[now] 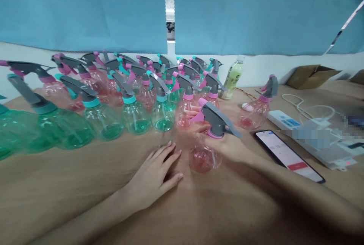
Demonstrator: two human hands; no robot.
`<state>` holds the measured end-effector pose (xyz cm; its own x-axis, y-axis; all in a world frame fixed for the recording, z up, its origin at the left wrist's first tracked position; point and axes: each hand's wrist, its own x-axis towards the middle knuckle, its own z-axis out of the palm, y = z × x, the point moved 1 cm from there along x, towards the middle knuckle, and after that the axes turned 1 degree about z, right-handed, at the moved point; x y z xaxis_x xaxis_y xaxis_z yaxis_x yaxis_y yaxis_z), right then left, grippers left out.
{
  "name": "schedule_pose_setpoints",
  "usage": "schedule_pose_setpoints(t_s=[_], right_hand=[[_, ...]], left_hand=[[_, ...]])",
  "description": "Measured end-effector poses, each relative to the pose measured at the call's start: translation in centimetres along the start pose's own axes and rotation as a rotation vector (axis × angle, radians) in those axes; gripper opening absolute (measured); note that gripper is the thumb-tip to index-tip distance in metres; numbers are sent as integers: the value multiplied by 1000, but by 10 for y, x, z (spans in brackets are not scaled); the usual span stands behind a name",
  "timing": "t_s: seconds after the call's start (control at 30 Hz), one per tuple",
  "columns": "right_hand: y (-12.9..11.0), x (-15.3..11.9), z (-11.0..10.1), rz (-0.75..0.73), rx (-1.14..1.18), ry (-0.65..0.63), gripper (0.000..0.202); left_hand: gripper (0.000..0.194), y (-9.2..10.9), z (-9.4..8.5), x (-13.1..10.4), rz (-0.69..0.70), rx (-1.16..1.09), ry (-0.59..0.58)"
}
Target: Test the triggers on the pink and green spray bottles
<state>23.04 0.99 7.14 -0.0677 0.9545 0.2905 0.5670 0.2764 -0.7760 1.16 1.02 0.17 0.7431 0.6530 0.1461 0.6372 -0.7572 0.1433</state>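
A pink spray bottle (203, 159) with a grey and pink trigger head stands upright near the middle of the table. My right hand (224, 144) is closed around its neck, just under the spray head, and the fingers are partly hidden behind it. My left hand (155, 173) lies to the left of that bottle, palm down on the table with its fingers stretched out and nothing held. Just behind my hands are a pink spray bottle (186, 113) and a green spray bottle (162, 118), part of a larger group.
Several green and pink spray bottles fill the left and back. A lone pink bottle (253, 113) stands at right. Near it are a phone (288, 156), a power strip (284, 120), a white cable (307, 108), a drink bottle (231, 80) and a cardboard box (305, 78).
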Motion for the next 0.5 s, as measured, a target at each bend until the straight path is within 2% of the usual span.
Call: schedule_pose_setpoints(t_s=[0.27, 0.5], right_hand=[[-2, 0, -1, 29, -3, -46, 16], [0, 0, -1, -7, 29, -32, 3]], left_hand=[[54, 1, -1, -1, -4, 9, -15], [53, 1, -1, 0, -1, -9, -12]])
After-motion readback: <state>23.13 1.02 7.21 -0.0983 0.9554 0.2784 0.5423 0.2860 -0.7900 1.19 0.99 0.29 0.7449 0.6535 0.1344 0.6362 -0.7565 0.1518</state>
